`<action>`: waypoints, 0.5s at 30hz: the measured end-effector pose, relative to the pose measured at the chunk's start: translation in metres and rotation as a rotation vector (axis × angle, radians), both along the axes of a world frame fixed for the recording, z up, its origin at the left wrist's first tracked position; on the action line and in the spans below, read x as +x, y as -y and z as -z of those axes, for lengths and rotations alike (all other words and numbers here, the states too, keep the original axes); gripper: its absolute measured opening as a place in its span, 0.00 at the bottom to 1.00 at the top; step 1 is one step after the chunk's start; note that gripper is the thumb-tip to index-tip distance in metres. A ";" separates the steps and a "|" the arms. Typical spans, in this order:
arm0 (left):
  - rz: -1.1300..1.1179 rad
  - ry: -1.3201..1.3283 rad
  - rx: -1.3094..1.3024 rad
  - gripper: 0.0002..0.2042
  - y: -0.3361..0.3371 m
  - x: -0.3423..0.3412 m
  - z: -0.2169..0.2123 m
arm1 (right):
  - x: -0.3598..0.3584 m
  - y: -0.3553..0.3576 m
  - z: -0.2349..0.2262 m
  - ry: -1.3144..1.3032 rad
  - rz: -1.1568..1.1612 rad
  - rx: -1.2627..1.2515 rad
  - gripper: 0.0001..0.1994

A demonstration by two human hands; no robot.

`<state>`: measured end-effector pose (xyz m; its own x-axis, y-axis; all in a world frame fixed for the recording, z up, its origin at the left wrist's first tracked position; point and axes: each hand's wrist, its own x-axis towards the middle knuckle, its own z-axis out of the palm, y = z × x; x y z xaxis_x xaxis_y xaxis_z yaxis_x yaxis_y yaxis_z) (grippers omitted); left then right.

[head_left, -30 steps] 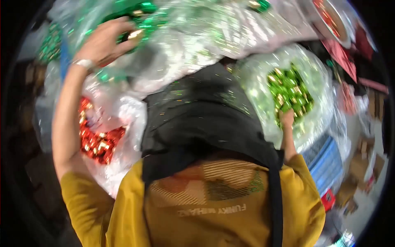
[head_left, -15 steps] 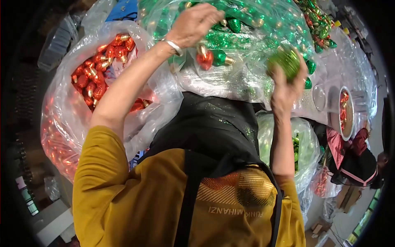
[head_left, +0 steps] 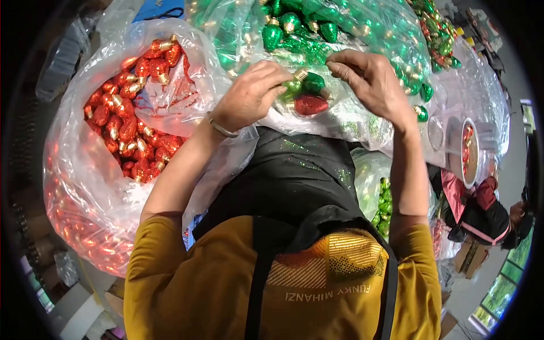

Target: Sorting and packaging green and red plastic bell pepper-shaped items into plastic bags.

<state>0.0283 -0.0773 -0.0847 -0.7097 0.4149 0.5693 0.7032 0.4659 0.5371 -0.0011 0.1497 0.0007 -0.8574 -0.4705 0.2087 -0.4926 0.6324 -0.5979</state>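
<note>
From where I stand: left hand [head_left: 249,96] sits left of the red bulb [head_left: 311,105], fingers half closed beside the lime bulb [head_left: 290,92]; whether they grip it, cannot tell. Right hand [head_left: 374,85] is right of and beyond the red bulb, loosely curled, thumb and forefinger slightly parted, no bulb visible in it. Green bulb [head_left: 313,83] lies just beyond the red one; all three cluster between the hands. To do it well, I judge: fingertips on the gold caps [head_left: 301,74], light pressure (the coating probably rubs off), one bulb steadied at a time.

Around, from the red bulb: red bag [head_left: 62,187] left, gaping; green bag [head_left: 368,39] beyond; lime bag [head_left: 365,173] right and nearer the person; tub [head_left: 474,163] far right. In the way: the green bag's folds and loose bulbs [head_left: 272,37] beyond, likely to crowd the fingers.
</note>
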 end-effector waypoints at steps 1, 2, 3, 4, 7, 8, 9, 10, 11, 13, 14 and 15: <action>0.042 0.093 0.026 0.09 0.004 0.002 -0.002 | -0.005 0.000 -0.004 0.063 -0.091 0.082 0.14; 0.055 0.099 0.024 0.09 0.007 0.001 -0.002 | -0.011 0.000 -0.007 0.128 -0.182 0.163 0.14; 0.083 0.085 0.008 0.09 0.010 0.001 -0.003 | -0.015 -0.001 -0.007 0.193 -0.276 0.243 0.15; 0.114 0.069 -0.005 0.08 0.012 -0.001 -0.003 | -0.019 -0.001 -0.005 0.198 -0.262 0.244 0.15; 0.161 0.026 -0.022 0.08 0.013 -0.006 -0.007 | -0.033 0.008 0.002 0.169 -0.516 0.318 0.15; 0.173 -0.001 -0.028 0.08 0.013 -0.009 -0.008 | -0.042 0.011 0.006 0.171 -0.510 0.319 0.15; 0.184 -0.023 -0.035 0.07 0.011 -0.009 -0.009 | -0.053 0.014 0.016 0.221 -0.642 0.398 0.16; 0.191 -0.018 -0.036 0.07 0.011 -0.010 -0.010 | -0.061 0.018 0.027 0.270 -0.773 0.474 0.16; 0.205 -0.004 -0.042 0.08 0.011 -0.012 -0.012 | -0.067 0.025 0.039 0.274 -0.765 0.468 0.16; 0.231 0.027 -0.057 0.09 0.012 -0.014 -0.013 | -0.073 0.041 0.063 0.451 -0.881 0.541 0.15; 0.239 0.032 -0.061 0.09 0.012 -0.014 -0.012 | -0.072 0.045 0.071 0.455 -0.876 0.533 0.15; 0.225 0.006 -0.049 0.09 0.012 -0.014 -0.010 | -0.071 0.049 0.077 0.442 -0.836 0.555 0.16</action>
<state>0.0143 -0.0889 -0.0744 -0.5995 0.5902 0.5405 0.7891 0.3229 0.5226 -0.0717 0.1005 -0.0767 -0.1710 -0.8717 -0.4592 -0.7031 0.4344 -0.5630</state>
